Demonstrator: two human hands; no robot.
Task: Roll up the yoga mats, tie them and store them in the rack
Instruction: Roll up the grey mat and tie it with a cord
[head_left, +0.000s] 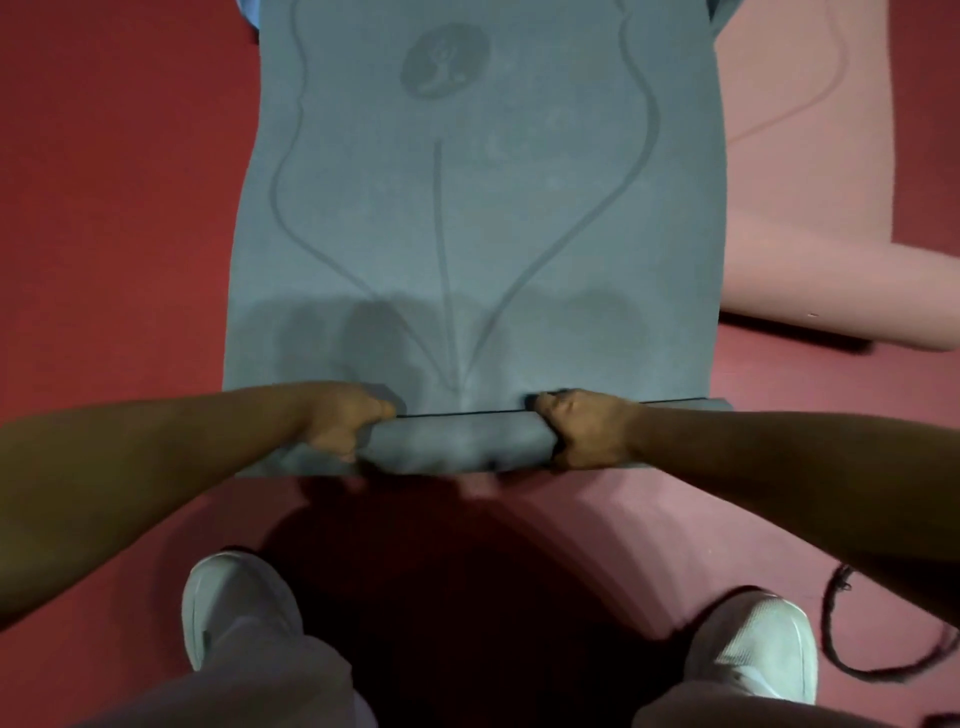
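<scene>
View from above of a person bending over a grey mat (467, 208) spread lengthwise on a red floor (119, 208), running from the near middle to the top edge of the view. Its near end is turned over into a short, thin roll (457, 447). The left hand (343, 421) and right hand (582, 431) each grasp this roll, fingers curled round it, set apart with a bare stretch of roll between them. The roll's ends reach past both hands to the mat's side edges.

Two mats can be counted. The second, a pink mat (810, 208), lies flat just beside the grey mat's right edge and slants away to the right; whether the two touch cannot be told. Its near end casts a shadow on the floor.

Left of the grey mat the floor is bare red to the edge of the view. Between the roll and the feet is open floor under a dark shadow.

Two white shoes: the left shoe (228, 603) and right shoe (758, 649), well apart, toes toward the roll. One dark cord (841, 639) lies looped on the floor just right of the right shoe
</scene>
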